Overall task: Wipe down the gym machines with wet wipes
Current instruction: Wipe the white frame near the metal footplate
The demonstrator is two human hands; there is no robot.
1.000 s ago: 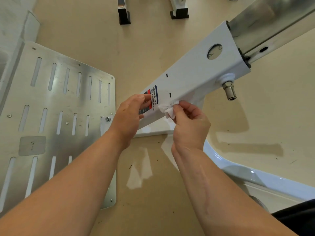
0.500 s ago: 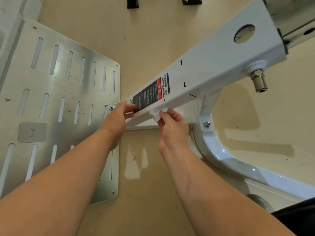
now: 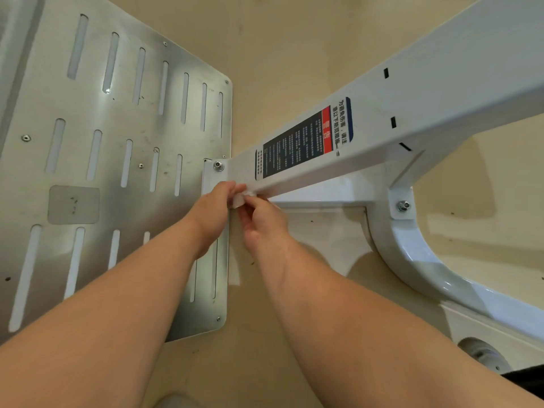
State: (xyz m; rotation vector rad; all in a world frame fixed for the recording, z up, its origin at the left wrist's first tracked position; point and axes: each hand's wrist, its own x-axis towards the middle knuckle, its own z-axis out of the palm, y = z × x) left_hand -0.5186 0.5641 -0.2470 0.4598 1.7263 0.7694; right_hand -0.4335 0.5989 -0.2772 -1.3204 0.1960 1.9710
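1. Both hands meet at the near, low end of the machine's white beam [image 3: 441,92]. The right hand [image 3: 262,223] has its fingers curled narrow, pinching a small bunched wet wipe [image 3: 240,199] against the beam's lower edge. The left hand [image 3: 216,203] is curled too, with its fingertips touching the wipe and the beam end. Whether it also grips the wipe or only braces there cannot be told.
2. The wipe sits between the two sets of fingertips, just below the beam's underside. It is likely bunched so small to get into that narrow edge and corner.
3. Meeting at the tip suggests this pass along the lower edge is at its end. The left hand probably steadies the work or helps refold the wipe.
4. A dark warning label [image 3: 300,141] with a red band lies on the beam's top face, just up and right of the hands and untouched by them.
5. A bolt [image 3: 218,166] stands just beyond the left hand, where the beam's mounting tab meets the slotted metal footplate [image 3: 117,128], which fills the left side.
6. To the right, a curved white tube frame [image 3: 418,260] sweeps toward the near right, joined by a second bolt [image 3: 403,206].
7. A beige floor [image 3: 279,39] lies under everything.
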